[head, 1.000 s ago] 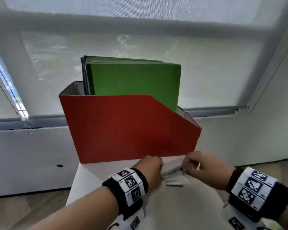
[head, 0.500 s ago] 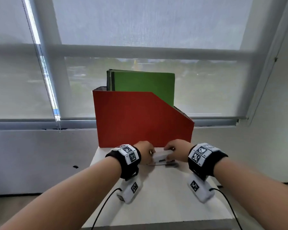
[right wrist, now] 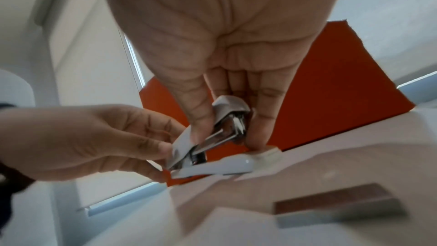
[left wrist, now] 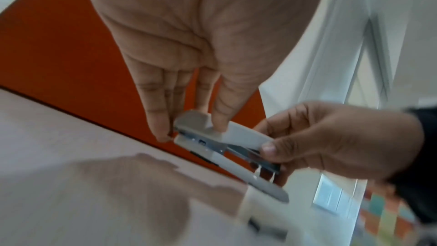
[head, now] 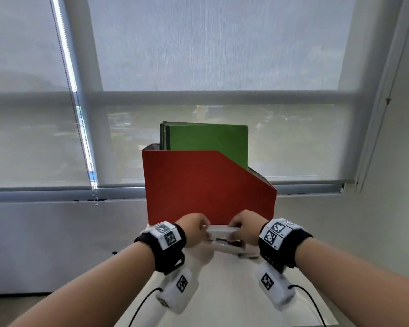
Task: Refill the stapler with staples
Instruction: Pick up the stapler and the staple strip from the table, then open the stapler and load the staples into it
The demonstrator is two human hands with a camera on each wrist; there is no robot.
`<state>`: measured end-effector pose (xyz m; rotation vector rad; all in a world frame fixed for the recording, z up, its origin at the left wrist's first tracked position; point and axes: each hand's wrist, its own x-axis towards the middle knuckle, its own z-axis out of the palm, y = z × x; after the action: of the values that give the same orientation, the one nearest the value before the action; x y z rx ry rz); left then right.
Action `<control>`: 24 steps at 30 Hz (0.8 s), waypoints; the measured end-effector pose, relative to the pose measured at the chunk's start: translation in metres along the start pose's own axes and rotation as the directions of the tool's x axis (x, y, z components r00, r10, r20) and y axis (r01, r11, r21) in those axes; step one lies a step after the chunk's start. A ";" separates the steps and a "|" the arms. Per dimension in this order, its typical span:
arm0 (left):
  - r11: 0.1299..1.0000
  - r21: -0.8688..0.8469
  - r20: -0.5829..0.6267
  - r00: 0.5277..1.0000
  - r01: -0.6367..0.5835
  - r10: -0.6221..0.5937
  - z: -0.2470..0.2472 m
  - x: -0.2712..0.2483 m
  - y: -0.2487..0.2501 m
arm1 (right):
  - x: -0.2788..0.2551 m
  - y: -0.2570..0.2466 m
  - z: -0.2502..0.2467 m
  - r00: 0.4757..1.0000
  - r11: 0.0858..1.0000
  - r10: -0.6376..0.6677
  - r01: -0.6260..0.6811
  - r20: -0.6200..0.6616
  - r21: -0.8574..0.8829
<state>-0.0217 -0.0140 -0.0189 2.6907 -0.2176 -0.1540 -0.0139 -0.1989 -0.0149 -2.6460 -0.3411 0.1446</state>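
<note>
A white stapler (head: 221, 230) hangs just above the white table (head: 222, 291), in front of a red file box. My left hand (head: 204, 232) pinches its hinge end between thumb and fingers (left wrist: 158, 128). My right hand (head: 234, 232) pinches the front end, thumb on one side and fingers (right wrist: 257, 134) on the other. The stapler (left wrist: 241, 136) gapes: the white top stands apart from the white base (right wrist: 220, 164), and the metal magazine shows between them. A block of staples (right wrist: 338, 205) lies on the table below my right hand.
The red file box (head: 208, 185) with green folders (head: 208, 142) stands upright at the table's far edge, right behind my hands. A window with a lowered blind and a bead chain (head: 80, 128) lies beyond. Cables run from both wrist cameras across the near table.
The head view has pulled back and up, so my hands look smaller. Both hands stay on the stapler. Its top now stands apart from the base.
</note>
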 end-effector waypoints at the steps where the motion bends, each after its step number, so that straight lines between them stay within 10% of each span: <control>1: 0.996 -0.081 -0.035 0.999 0.024 -0.027 -0.005 -0.002 -0.004 | -0.002 -0.003 -0.003 1.000 0.999 -0.004 0.004 -0.013 0.032; 4: 0.894 -0.442 -0.094 0.987 0.075 -0.130 -0.018 -0.008 -0.012 | -0.005 -0.011 -0.011 0.998 0.989 0.001 0.008 -0.059 0.148; 8: 0.487 -0.864 0.053 0.985 0.126 -0.162 -0.024 -0.027 0.000 | -0.011 -0.022 -0.015 0.994 0.928 0.052 -0.014 -0.094 0.373; 15: 0.242 -0.964 0.113 0.993 0.113 -0.012 -0.017 -0.043 0.018 | -0.031 -0.048 -0.012 0.981 0.856 -0.014 0.111 -0.192 0.505; 24: 0.090 -0.993 0.090 0.987 0.079 0.132 0.014 -0.060 0.028 | -0.060 -0.065 -0.012 0.965 0.948 -0.211 0.240 -0.154 0.207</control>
<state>-0.0859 -0.0340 -0.0150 1.1994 -0.1170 -0.3543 -0.0834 -0.1635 0.0283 -2.3588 -0.5474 -0.0610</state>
